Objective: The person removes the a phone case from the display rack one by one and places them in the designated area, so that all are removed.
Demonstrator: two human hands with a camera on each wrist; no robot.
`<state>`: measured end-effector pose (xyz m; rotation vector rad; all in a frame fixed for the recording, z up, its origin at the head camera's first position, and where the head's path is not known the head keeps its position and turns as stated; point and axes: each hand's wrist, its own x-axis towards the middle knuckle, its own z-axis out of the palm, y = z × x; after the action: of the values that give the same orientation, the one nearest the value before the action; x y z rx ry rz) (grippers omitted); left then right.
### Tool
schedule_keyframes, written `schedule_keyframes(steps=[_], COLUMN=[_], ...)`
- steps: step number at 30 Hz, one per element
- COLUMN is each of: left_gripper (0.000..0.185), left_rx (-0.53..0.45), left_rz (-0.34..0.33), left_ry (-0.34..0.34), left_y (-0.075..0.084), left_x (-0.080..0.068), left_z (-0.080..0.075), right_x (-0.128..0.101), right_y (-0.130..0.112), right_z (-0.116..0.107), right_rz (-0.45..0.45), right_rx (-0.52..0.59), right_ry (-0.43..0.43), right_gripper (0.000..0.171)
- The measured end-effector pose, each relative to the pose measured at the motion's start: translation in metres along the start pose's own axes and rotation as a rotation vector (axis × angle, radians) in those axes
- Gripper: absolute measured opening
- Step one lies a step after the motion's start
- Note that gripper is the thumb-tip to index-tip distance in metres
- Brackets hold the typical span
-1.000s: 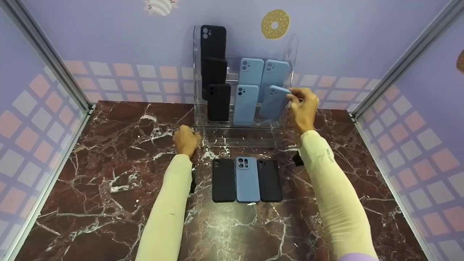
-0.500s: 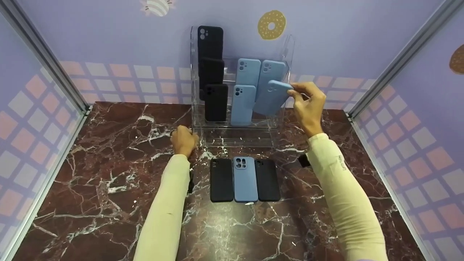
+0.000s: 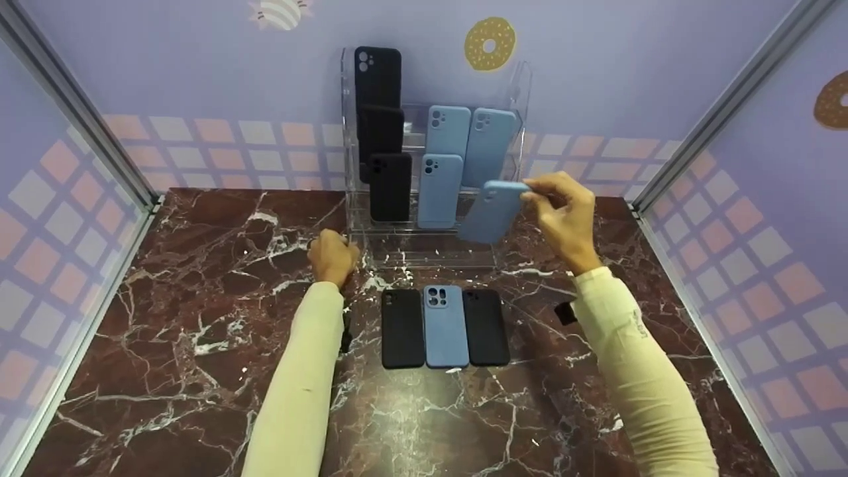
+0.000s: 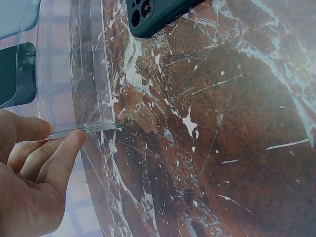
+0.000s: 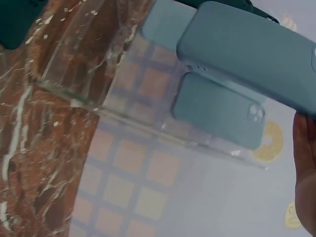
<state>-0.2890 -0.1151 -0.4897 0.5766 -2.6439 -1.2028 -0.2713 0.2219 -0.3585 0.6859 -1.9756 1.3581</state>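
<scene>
Blue phone case (image 3: 491, 213), top corner pinched in right fingers (image 3: 550, 183)

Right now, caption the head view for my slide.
Right hand pinches a light blue phone case by its upper corner; left hand grips the clear stand.

Lilac walls (image 3: 199, 59) border a brown marbled tabletop (image 3: 218, 318).

The held blue case (image 3: 493, 213) looks like smooth, matt plastic, and the near black case (image 3: 403, 329) at left has a similarly dull finish. The rack (image 3: 430, 257) is clear, glossy plastic with shiny edges. Under them the tabletop (image 3: 165, 331) is polished, marble-like and reflective. The right sleeve (image 3: 646, 377) is soft, wrinkled cloth; the far-right post (image 3: 732, 103) resembles dull metal.
</scene>
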Motion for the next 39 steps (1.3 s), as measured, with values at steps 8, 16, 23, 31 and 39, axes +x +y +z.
schedule_keyframes(steps=[8, 16, 23, 31, 39], left_gripper=[0.022, 0.011, 0.014, 0.013, 0.013], left_rx=[0.006, 0.008, 0.007, -0.007, -0.008], left_rz=[-0.006, -0.036, -0.031, -0.045, -0.055], left_ry=[-0.012, -0.028, -0.027, -0.031, -0.04], left_y=[0.0, -0.001, -0.001, 0.001, 0.003], left_x=[0.001, 0.001, -0.001, -0.002, -0.002], left_z=[-0.001, -0.001, -0.001, -0.002, -0.002], right_x=[-0.019, -0.034, -0.052, -0.073, -0.088], right_y=[0.023, 0.043, 0.091, 0.12, 0.127], right_z=[-0.024, -0.047, -0.064, -0.075, -0.072], right_rz=[0.149, 0.36, 0.512, 0.61, 0.704], right_rx=[-0.023, -0.131, -0.161, -0.246, -0.271], right_ry=[-0.123, -0.24, -0.308, -0.429, -0.499], right_gripper=[0.014, 0.015, 0.015, 0.014, 0.016])
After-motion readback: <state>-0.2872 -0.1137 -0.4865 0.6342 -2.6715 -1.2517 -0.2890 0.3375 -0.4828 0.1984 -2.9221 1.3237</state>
